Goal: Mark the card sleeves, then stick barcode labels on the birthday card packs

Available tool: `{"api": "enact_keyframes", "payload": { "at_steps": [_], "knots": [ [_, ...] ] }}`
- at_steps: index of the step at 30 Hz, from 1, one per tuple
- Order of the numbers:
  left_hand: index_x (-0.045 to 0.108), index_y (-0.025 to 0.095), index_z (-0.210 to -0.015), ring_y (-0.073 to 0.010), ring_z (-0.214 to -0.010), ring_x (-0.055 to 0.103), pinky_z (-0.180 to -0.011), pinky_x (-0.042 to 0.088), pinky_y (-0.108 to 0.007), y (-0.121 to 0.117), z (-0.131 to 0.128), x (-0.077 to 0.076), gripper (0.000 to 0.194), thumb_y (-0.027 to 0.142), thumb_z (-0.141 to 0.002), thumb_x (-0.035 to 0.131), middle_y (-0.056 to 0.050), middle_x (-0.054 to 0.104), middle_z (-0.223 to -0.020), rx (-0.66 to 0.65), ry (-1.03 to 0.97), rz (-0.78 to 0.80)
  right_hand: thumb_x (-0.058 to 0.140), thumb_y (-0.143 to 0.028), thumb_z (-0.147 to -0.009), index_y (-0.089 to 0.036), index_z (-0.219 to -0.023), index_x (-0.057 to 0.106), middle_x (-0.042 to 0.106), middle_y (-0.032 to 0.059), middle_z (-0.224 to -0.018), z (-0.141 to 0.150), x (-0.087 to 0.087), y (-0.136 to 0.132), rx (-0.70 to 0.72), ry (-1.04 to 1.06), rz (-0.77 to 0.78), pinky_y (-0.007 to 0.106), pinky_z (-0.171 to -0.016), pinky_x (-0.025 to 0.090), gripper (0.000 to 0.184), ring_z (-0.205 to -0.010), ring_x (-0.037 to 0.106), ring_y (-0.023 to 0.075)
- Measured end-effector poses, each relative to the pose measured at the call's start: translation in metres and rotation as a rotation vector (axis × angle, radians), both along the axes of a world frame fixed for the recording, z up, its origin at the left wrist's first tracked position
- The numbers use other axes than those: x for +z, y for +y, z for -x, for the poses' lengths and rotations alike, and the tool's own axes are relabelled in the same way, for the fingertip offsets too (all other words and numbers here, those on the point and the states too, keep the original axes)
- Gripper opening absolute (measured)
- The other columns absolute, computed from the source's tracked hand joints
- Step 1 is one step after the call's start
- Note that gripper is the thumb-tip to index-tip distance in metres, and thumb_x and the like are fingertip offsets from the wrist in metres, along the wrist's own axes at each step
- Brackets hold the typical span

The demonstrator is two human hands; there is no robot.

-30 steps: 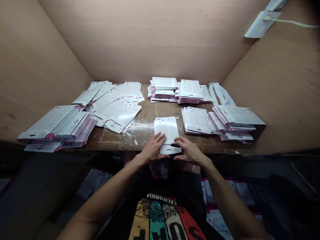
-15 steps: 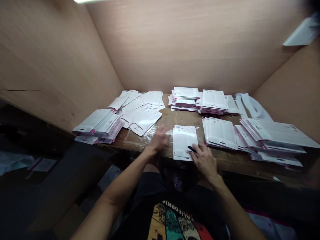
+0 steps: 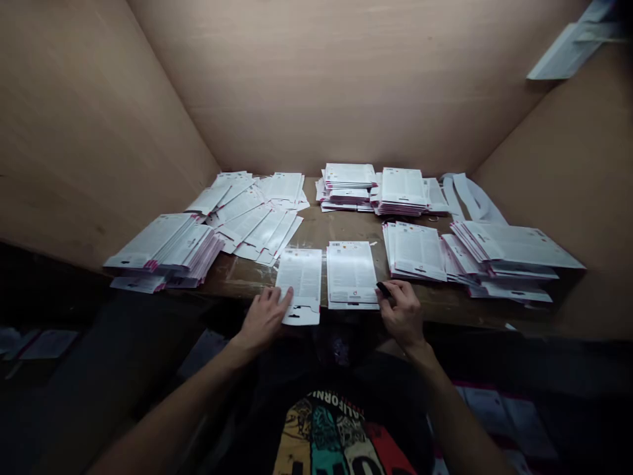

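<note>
Around the counter (image 3: 319, 227), plain wood on three sides: a left panel (image 3: 74, 112), a far panel (image 3: 321, 86) and a right panel (image 3: 568, 171), all light brown. High up at the right, near the far corner, a white fitting (image 3: 558, 56), tilted and blurred at its outer end, with a pale cord (image 3: 601, 36). Below at the left, in shadow, flat pale packets (image 3: 49, 344). Below at the right, more pale packets (image 3: 487, 412) with pink edges, partly in darkness. At the near side, a black shirt (image 3: 336, 422) with white lettering, partly readable, above bands of yellow-orange, teal, beige and red.
</note>
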State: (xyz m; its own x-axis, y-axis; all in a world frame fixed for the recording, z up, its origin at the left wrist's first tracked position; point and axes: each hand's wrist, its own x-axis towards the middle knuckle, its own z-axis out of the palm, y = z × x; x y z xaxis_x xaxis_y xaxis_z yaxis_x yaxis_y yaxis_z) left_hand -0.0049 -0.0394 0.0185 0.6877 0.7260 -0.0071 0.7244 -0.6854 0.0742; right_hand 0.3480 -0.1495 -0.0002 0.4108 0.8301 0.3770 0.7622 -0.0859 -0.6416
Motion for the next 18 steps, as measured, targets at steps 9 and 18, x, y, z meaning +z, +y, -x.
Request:
{"api": "enact_keyframes", "payload": {
  "at_steps": [9,18],
  "knots": [
    [0.027,0.014,-0.164,-0.0331,-0.157,0.032,-0.126,0.037,-0.052,0.001,-0.090,0.013,0.069,0.010,-0.096,0.041,-0.020,0.037,-0.166,-0.138,-0.369,-0.083,0.039,-0.074,-0.100,-0.023,-0.084,0.058,0.052,-0.0015,-0.062,-0.015,0.027,0.009,-0.176,0.785,-0.201,0.030,-0.049,0.039,0.057,-0.048,0.048,0.0153],
    [0.046,0.014,-0.151,-0.0420,-0.152,0.037,-0.122,0.037,-0.058,0.000,-0.141,-0.018,0.083,0.068,-0.091,0.065,-0.025,0.051,-0.152,-0.265,-0.310,0.114,0.070,-0.056,-0.090,-0.023,-0.089,0.069,0.070,0.0023,-0.076,-0.017,0.015,0.009,0.130,0.608,0.050,0.033,-0.065,0.055,0.033,-0.067,0.066,0.0199]
  ]
}}
